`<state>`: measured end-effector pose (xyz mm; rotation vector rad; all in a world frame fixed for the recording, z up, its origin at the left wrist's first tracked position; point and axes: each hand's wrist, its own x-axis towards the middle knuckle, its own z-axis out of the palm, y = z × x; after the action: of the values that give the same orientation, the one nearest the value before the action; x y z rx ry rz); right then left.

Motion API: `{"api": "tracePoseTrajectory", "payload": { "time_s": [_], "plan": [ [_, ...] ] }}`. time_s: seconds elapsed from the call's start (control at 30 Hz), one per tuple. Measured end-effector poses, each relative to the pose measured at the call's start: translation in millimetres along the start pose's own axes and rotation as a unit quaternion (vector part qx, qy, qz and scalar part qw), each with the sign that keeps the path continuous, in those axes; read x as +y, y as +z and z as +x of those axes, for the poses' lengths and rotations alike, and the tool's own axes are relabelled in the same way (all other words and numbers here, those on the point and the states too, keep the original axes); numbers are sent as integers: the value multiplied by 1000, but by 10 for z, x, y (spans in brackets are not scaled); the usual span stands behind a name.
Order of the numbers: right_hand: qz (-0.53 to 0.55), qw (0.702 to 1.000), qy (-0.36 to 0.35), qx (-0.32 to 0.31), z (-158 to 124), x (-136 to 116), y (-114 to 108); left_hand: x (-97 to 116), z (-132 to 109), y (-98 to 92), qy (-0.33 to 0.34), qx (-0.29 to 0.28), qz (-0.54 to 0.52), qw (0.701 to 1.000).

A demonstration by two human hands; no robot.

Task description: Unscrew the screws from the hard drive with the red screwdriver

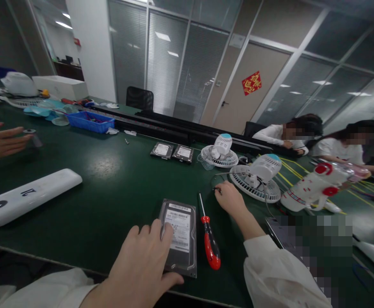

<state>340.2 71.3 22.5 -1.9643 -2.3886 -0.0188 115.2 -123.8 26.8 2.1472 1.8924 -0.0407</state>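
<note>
A hard drive with a white label lies flat on the green table in front of me. My left hand holds it at its left side, index finger over the label and thumb by the near edge. Just right of the drive is a red and black screwdriver, its shaft pointing away from me. Beyond the screwdriver, my right hand rests low over the table with its fingers pinched together. A small dark thing shows at those fingertips, too small to name.
Two more hard drives lie farther back. White fans and a red-and-white bottle stand to the right. A long white device lies left, near another person's hand. A blue bin is behind. Two people sit at right.
</note>
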Motion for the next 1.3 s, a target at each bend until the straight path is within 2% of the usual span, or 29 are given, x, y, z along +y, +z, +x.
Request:
{"api": "tracePoseTrajectory", "payload": {
  "time_s": [0.13,0.27,0.33,0.4,0.47,0.53,0.67,0.77,0.9,1.03,1.3],
  "plan": [
    [9,1000,0,3,21,14,-2,30,41,-74,-7,-10,-4,1000],
    [20,1000,1,5,44,47,21,-42,112,-364,12,-49,-12,999],
    [26,1000,5,5,52,60,31,-124,189,-543,28,-26,-11,999],
    [33,999,6,5,55,67,33,-209,324,-698,43,30,1,999],
    [40,999,6,4,53,69,24,-282,528,-805,38,76,18,996],
    [48,999,9,3,48,75,8,-338,785,-844,42,96,7,994],
    [65,998,16,1,45,109,-15,-439,1285,-695,42,146,-70,986],
    [75,997,12,1,52,131,-9,-547,1483,-472,25,177,-93,979],
    [86,996,2,3,54,121,9,-694,1500,-287,20,194,-127,972],
    [87,996,-9,4,51,95,22,-741,1437,-271,33,210,-168,963],
    [74,997,3,13,62,60,45,-683,1405,-251,67,215,-195,955]
  ]
}}
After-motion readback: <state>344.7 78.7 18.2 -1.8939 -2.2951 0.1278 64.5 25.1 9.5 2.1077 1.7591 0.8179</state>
